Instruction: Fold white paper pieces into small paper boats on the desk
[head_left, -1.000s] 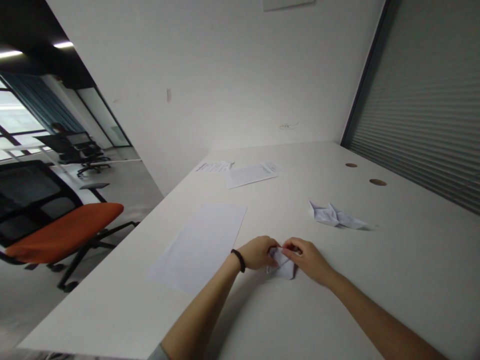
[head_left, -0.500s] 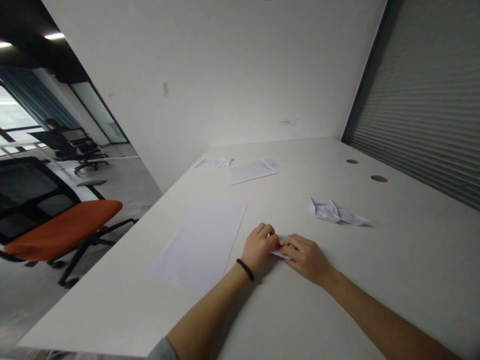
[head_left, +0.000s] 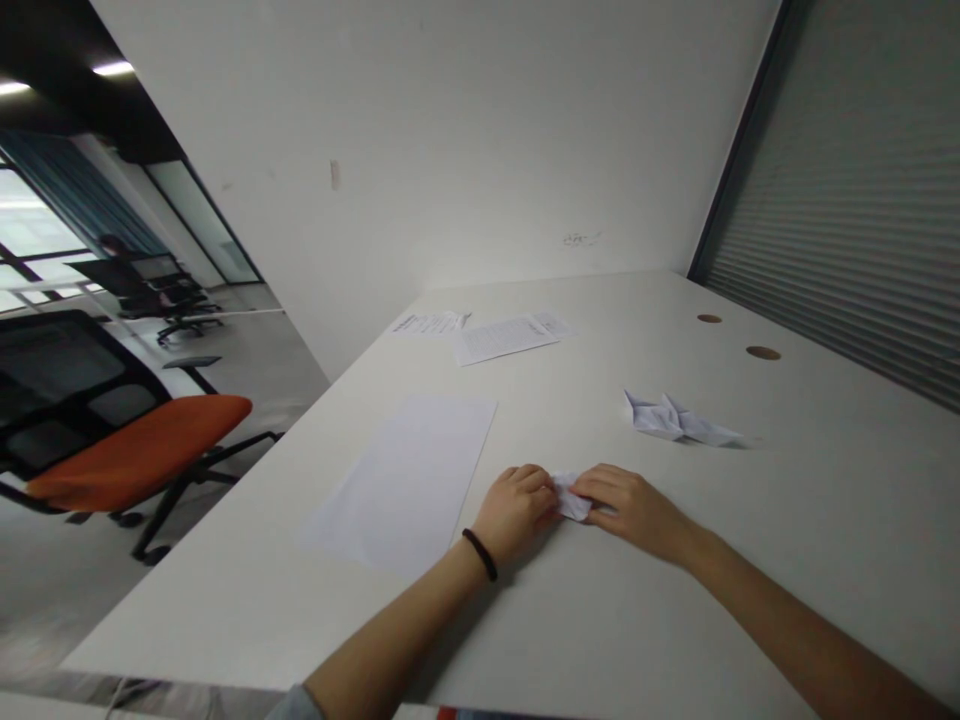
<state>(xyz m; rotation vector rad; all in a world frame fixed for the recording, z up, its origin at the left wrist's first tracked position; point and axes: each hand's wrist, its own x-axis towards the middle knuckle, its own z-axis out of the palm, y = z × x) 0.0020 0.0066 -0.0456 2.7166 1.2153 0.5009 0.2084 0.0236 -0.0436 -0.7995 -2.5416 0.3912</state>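
A small folded piece of white paper (head_left: 571, 500) lies on the white table (head_left: 247, 610) between my hands. My left hand (head_left: 516, 510), with a black band on its wrist, pinches the paper's left end. My right hand (head_left: 634, 513) presses its fingers onto the right end. Much of the folded paper is hidden by my fingers. Beyond them rests a larger folded white paper shape (head_left: 679, 422), apart from both hands. To the left of my left hand lies a flat blank white sheet (head_left: 401, 480).
Printed sheets (head_left: 502, 340) lie at the table's far end. Two round holes (head_left: 763, 352) mark the right side, beside a grey ribbed wall panel (head_left: 847, 180). An orange office chair (head_left: 135, 450) stands beyond the left edge. A seated person (head_left: 112, 245) is far off.
The folded paper has gone from a larger raised bundle to a small, flatter piece low on the table. My hands have moved slightly apart, and the view has shifted a little.
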